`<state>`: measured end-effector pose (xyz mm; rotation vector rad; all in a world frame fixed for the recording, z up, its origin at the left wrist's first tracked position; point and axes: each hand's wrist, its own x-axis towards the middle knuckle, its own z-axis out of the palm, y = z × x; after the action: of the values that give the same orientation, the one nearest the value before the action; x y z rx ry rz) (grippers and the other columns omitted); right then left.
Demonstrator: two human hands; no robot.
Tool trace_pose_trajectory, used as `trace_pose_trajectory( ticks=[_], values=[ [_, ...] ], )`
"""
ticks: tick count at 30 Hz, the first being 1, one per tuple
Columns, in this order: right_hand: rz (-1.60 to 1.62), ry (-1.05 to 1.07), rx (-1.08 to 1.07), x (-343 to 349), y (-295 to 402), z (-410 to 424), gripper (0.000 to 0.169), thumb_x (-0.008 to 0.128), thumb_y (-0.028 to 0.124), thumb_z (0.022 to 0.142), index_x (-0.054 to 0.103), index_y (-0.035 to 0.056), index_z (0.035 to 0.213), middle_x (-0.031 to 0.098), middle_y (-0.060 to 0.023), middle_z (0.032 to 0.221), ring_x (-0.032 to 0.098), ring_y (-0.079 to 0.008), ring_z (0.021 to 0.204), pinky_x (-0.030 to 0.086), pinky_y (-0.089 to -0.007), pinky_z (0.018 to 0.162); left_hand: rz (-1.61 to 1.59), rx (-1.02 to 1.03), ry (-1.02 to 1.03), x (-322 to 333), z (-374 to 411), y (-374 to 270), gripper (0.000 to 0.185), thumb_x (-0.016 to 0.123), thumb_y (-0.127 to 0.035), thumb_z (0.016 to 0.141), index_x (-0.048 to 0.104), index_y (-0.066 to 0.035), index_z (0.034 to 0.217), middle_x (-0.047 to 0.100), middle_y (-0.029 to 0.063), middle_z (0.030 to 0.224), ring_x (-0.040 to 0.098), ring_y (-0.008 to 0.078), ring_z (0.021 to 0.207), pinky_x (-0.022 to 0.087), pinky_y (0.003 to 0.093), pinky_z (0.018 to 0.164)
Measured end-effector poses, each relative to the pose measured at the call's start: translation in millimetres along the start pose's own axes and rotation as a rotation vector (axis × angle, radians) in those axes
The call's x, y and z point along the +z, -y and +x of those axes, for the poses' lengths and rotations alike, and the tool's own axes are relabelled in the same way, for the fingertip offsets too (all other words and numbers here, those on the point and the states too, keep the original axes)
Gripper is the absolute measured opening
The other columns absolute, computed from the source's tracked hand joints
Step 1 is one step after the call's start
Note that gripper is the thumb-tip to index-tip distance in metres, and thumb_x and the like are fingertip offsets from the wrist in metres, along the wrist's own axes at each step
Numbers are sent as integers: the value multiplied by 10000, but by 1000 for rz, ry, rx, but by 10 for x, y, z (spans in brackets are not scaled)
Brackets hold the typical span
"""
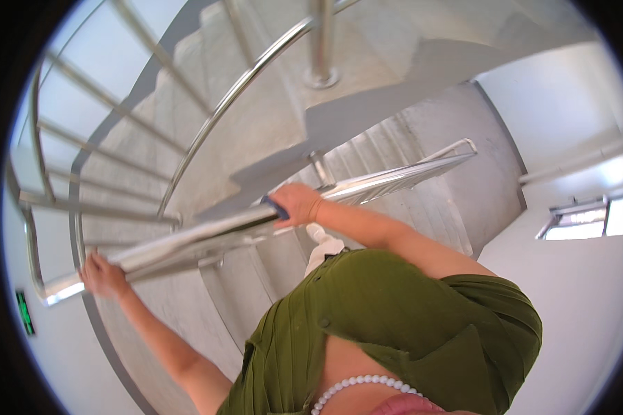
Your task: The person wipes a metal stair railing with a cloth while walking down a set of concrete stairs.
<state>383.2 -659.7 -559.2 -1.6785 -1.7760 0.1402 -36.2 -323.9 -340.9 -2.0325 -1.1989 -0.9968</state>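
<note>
A shiny metal handrail (207,234) runs slantwise across the stairwell in front of me. My left hand (103,276) is on its lower-left end with the fingers curled over the tube; this hand is slightly blurred. Farther along the same rail, my right hand (298,204) presses a small dark blue object (276,207) against the metal. Most of that object is hidden under the palm, so whether it is a cloth or a pad is unclear.
Concrete steps (259,270) descend beneath the rail, with more stairs (379,148) below. A curved metal balustrade (207,129) with a post (321,46) rises at upper left. A window (576,223) is in the right wall, and a green lit sign (25,313) hangs at left.
</note>
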Motion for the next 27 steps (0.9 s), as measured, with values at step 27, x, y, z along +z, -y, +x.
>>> trace_pose_trajectory(
  ticks=[27],
  values=[
    [78, 127, -77, -86, -916, -641, 681, 884, 315, 644, 569, 18, 1169, 626, -189, 1000, 621, -392, 952, 513, -489, 848, 18, -38, 114, -181, 8, 12, 322, 520, -260, 1046, 764, -50, 1050, 765, 65, 1025, 683, 284, 999, 387, 447, 1176]
  ],
)
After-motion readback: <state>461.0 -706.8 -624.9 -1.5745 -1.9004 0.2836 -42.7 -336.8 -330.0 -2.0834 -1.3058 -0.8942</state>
